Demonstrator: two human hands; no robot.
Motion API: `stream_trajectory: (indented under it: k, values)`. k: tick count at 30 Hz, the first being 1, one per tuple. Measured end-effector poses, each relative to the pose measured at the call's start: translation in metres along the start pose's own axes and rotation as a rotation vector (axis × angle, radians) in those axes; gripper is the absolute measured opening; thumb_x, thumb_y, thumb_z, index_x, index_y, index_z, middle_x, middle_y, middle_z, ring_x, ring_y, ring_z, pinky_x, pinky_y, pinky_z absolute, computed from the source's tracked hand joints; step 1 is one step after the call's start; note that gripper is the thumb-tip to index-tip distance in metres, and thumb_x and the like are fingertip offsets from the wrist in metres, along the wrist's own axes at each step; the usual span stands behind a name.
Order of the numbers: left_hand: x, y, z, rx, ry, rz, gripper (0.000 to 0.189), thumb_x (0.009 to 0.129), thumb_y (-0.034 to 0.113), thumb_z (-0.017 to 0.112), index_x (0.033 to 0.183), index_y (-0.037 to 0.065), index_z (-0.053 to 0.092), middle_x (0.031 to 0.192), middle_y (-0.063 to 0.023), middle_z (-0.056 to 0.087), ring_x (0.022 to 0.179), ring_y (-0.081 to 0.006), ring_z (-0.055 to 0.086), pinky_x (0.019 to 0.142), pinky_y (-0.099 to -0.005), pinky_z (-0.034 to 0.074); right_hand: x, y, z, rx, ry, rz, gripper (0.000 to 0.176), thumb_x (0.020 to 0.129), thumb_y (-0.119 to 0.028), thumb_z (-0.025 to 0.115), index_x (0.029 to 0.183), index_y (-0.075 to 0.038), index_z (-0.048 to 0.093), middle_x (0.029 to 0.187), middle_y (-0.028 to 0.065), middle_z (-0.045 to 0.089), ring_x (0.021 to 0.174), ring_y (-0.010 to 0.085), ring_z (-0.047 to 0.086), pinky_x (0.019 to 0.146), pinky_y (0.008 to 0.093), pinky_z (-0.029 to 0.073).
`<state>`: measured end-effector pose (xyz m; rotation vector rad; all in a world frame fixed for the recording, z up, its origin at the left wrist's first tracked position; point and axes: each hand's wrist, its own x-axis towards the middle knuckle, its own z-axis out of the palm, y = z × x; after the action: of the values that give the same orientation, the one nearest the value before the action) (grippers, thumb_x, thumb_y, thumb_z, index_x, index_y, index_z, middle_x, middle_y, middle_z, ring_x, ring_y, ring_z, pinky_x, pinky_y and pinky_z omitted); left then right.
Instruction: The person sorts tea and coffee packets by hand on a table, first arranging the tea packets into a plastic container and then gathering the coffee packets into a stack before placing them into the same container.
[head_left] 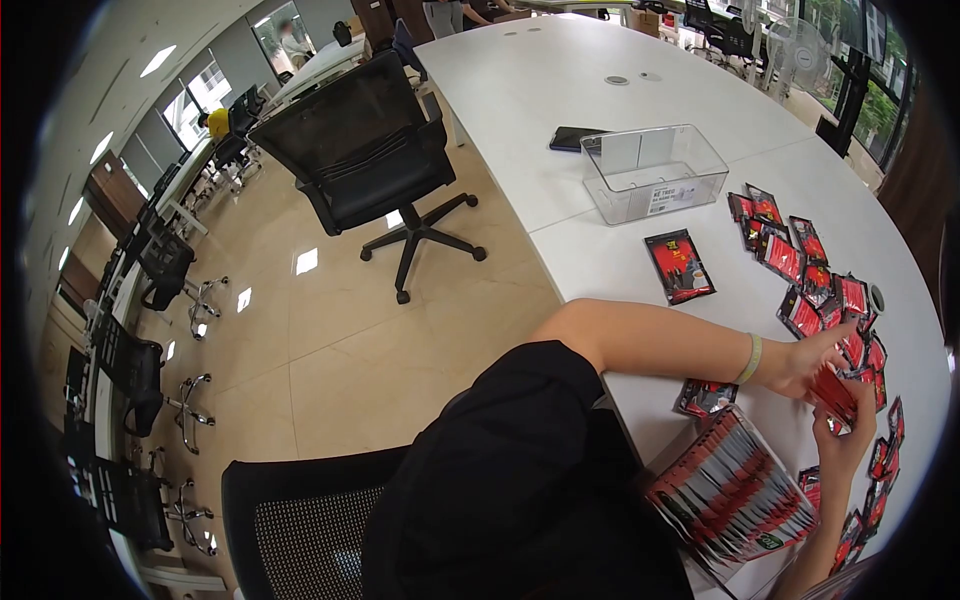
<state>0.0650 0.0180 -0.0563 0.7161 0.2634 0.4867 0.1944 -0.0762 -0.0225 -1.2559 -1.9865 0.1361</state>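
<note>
My left hand [797,366], with a yellowish band at its wrist, reaches across the table and is closed on a small bunch of red sachets [834,394]. The fingers of my right hand [848,432] are closed on the same bunch from the near side. Just below my left forearm stands a box [768,437] packed with a row of upright red and black sachets [725,490]. Many loose red and black sachets [782,257] lie spread around my hands along the table's right side. Part of another sachet [705,397] shows between my forearm and the box.
A clear plastic bin [655,178] with a label stands farther up the white table [560,90], beside a dark phone-like object [577,138]. A single larger red and black packet [680,267] lies before it. A black office chair [365,150] stands left of the table.
</note>
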Motion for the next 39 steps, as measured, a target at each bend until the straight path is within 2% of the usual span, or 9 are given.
stream_trajectory:
  k: [11, 15, 17, 22, 24, 27, 31, 37, 39]
  values:
    - [-0.005, -0.008, 0.011, 0.013, -0.176, 0.048, 0.061, 0.084, 0.061, 0.031, 0.083, 0.006, 0.059, 0.085, -0.0082, 0.062, 0.081, -0.02, 0.057, 0.076, -0.0349, 0.043, -0.007, -0.012, 0.013, -0.064, 0.068, -0.022, 0.05, 0.058, 0.008, 0.062, 0.106, 0.0, 0.051, 0.102, 0.0155, 0.055, 0.099, 0.0297, 0.053, 0.086, 0.0356, 0.041]
    - [-0.008, -0.009, 0.011, 0.009, -0.157, 0.027, 0.061, 0.086, 0.059, 0.027, 0.08, 0.009, 0.061, 0.079, -0.0041, 0.063, 0.078, -0.0174, 0.058, 0.074, -0.0336, 0.044, -0.003, -0.015, 0.006, -0.061, 0.052, -0.093, 0.051, 0.058, 0.008, 0.064, 0.107, -0.001, 0.053, 0.097, 0.0142, 0.058, 0.091, 0.0279, 0.057, 0.08, 0.0327, 0.045]
    - [-0.012, -0.001, 0.012, 0.059, -0.179, 0.042, 0.067, 0.084, 0.064, 0.025, 0.092, 0.008, 0.06, 0.09, -0.005, 0.063, 0.084, -0.0179, 0.058, 0.076, -0.0344, 0.044, 0.003, -0.014, 0.001, -0.05, 0.07, -0.108, 0.048, 0.058, 0.007, 0.066, 0.104, -0.002, 0.056, 0.093, 0.0121, 0.06, 0.083, 0.0239, 0.061, 0.071, 0.0283, 0.049]
    - [-0.003, -0.001, -0.011, 0.047, 0.003, 0.034, 0.072, 0.08, 0.068, 0.033, 0.108, 0.003, 0.05, 0.104, -0.0138, 0.057, 0.095, -0.0234, 0.056, 0.082, -0.0339, 0.044, 0.014, -0.014, -0.042, 0.012, 0.249, 0.09, 0.035, 0.065, 0.0, 0.068, 0.098, -0.002, 0.056, 0.087, 0.0053, 0.061, 0.079, 0.012, 0.059, 0.075, 0.0242, 0.046]
    - [-0.006, 0.002, -0.004, 0.145, 0.114, 0.086, 0.081, 0.075, 0.074, 0.034, 0.108, 0.001, 0.048, 0.098, -0.0126, 0.057, 0.088, -0.0211, 0.056, 0.078, -0.0324, 0.045, 0.01, -0.04, -0.069, 0.107, 0.284, 0.233, 0.041, 0.061, 0.001, 0.07, 0.098, 0.0, 0.054, 0.087, 0.0065, 0.061, 0.079, 0.0121, 0.059, 0.075, 0.0243, 0.046]
    - [-0.009, 0.002, -0.002, 0.228, 0.087, 0.079, 0.082, 0.077, 0.071, 0.032, 0.114, -0.001, 0.044, 0.104, -0.0134, 0.055, 0.093, -0.0204, 0.054, 0.081, -0.0319, 0.044, -0.016, -0.072, -0.092, 0.076, 0.314, 0.123, 0.042, 0.059, -0.008, 0.073, 0.095, 0.002, 0.054, 0.086, 0.0119, 0.062, 0.076, 0.017, 0.059, 0.066, 0.0253, 0.046]
    - [-0.012, 0.004, 0.0, 0.276, 0.047, 0.059, 0.075, 0.084, 0.064, 0.028, 0.119, -0.001, 0.042, 0.111, -0.0144, 0.053, 0.1, -0.0201, 0.052, 0.084, -0.0307, 0.041, -0.044, -0.104, -0.113, -0.079, -0.224, -0.147, 0.048, 0.066, -0.048, 0.064, 0.08, -0.003, 0.057, 0.082, 0.0181, 0.063, 0.064, 0.0228, 0.058, 0.056, 0.0322, 0.044]
    - [-0.012, 0.002, 0.0, 0.293, 0.052, 0.063, 0.071, 0.085, 0.06, 0.029, 0.12, 0.0, 0.041, 0.111, -0.0132, 0.053, 0.098, -0.0177, 0.052, 0.084, -0.0289, 0.041, -0.056, -0.138, -0.083, -0.345, -0.736, 0.165, 0.036, 0.056, -0.014, 0.071, 0.087, -0.008, 0.054, 0.075, 0.0027, 0.059, 0.069, 0.0206, 0.057, 0.062, 0.0316, 0.042]
    - [-0.012, 0.002, 0.001, 0.301, 0.057, 0.062, 0.07, 0.085, 0.06, 0.03, 0.12, 0.0, 0.041, 0.111, -0.013, 0.053, 0.098, -0.0175, 0.052, 0.085, -0.0288, 0.041, -0.059, -0.136, -0.074, -0.368, -0.764, 0.192, 0.036, 0.054, -0.014, 0.071, 0.084, -0.008, 0.052, 0.072, 0.0028, 0.057, 0.069, 0.021, 0.057, 0.062, 0.0317, 0.041]
